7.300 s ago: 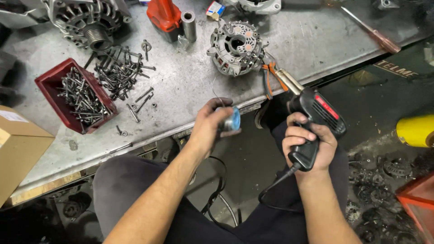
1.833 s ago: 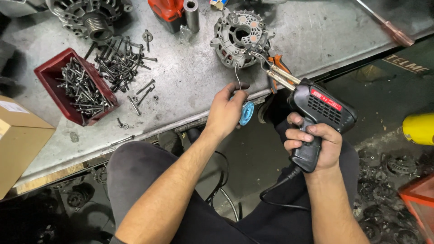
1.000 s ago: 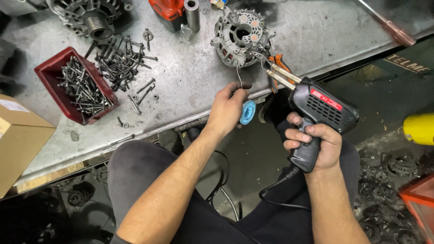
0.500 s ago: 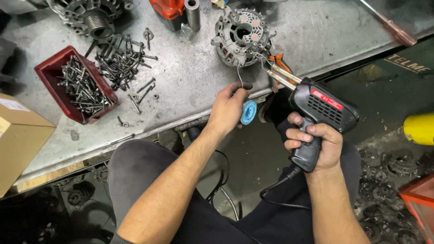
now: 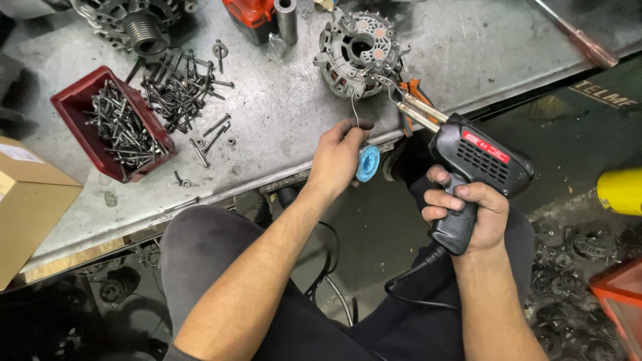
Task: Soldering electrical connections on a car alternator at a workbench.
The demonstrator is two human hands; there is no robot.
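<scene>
Head view looks down past our dark trousers to our two bare forearms. Our right hand (image 5: 468,210) is closed tight round the grip of a black soldering gun (image 5: 478,170) with a red label on its side; a black cord (image 5: 408,284) hangs from the butt of the grip and loops down over our lap. Our left hand (image 5: 338,157) sits just at the near edge of the metal bench (image 5: 281,127), fingers curled round a small blue solder spool (image 5: 367,163), with a thin solder wire (image 5: 354,100) rising from the fingertips toward the work. Further out, the gun's two metal prongs (image 5: 418,110) reach up and left, and their tip meets the near side of a grey alternator part (image 5: 360,50) that lies flat on the bench; the wire ends at about the same spot. Orange-handled pliers (image 5: 413,100) lie just beside that part, under the prongs. To the left, a red bin (image 5: 67,103) holds long bolts, and more loose bolts (image 5: 177,87) lie scattered near it. A cardboard box (image 5: 30,200) stands at the bench's left end. At the far edge we see another alternator (image 5: 130,20), a red tool (image 5: 251,13) and a steel sleeve (image 5: 287,20), with a screwdriver (image 5: 575,40) well off to the right.
</scene>
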